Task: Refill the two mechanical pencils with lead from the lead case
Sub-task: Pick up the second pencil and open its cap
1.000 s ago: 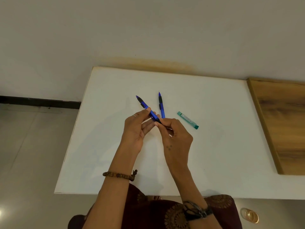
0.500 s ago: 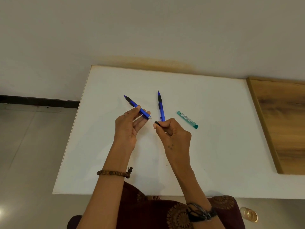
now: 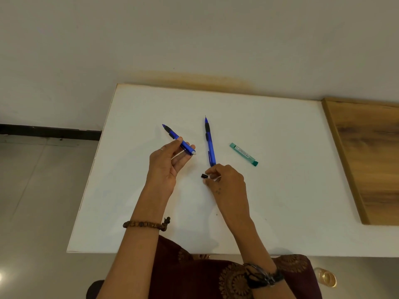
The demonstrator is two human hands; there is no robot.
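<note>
My left hand (image 3: 167, 165) holds a blue mechanical pencil (image 3: 178, 139) between thumb and fingers, tip pointing up-left; its rear end shows a white eraser with no cap. A small black pencil cap (image 3: 204, 176) is pinched in the fingertips of my right hand (image 3: 226, 182), just above the white table (image 3: 133, 212). A second blue mechanical pencil (image 3: 209, 141) lies on the table between my hands, tip pointing away, its rear end under my right hand. The teal lead case (image 3: 243, 154) lies to the right of it, apart from both hands.
A wooden board (image 3: 371, 156) adjoins the table on the right. Behind the table's far edge is a pale wall. To the left is tiled floor with a dark skirting strip (image 3: 49, 131). A small glass object (image 3: 327, 277) sits on the floor at bottom right.
My hands have drawn apart. The right hand pulled the black cap off the pencil's rear and moved down toward the table; the left hand carried the pencil leftward.
</note>
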